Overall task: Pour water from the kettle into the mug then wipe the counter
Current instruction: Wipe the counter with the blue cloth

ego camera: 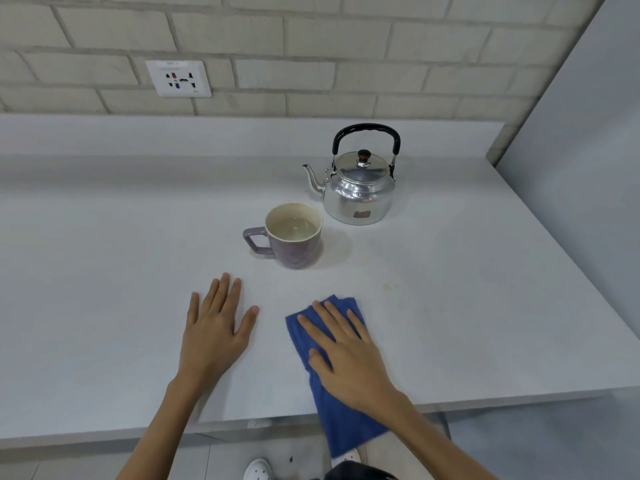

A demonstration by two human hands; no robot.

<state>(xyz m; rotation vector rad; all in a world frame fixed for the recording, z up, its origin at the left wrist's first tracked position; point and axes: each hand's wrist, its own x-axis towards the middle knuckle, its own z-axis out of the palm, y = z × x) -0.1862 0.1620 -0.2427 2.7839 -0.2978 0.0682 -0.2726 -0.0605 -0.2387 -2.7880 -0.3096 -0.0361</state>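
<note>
Now the right hand (346, 355) lies flat on the soft cloth (332, 386), fingers spread; left hand (216, 327) flat, empty. Press down to slide it.

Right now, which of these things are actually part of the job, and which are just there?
Part of the job:
kettle
mug, holding liquid
blue cloth under the right hand
counter, with the left hand flat on it

Just there:
wall socket
brick wall

Blue cloth (341, 410): middle hidden under the right hand (346, 355), tail hanging past the desk (104, 271) edge. White shoes (258, 470): cut off by the bottom edge. Kettle (358, 188) label: too small to read.
</note>
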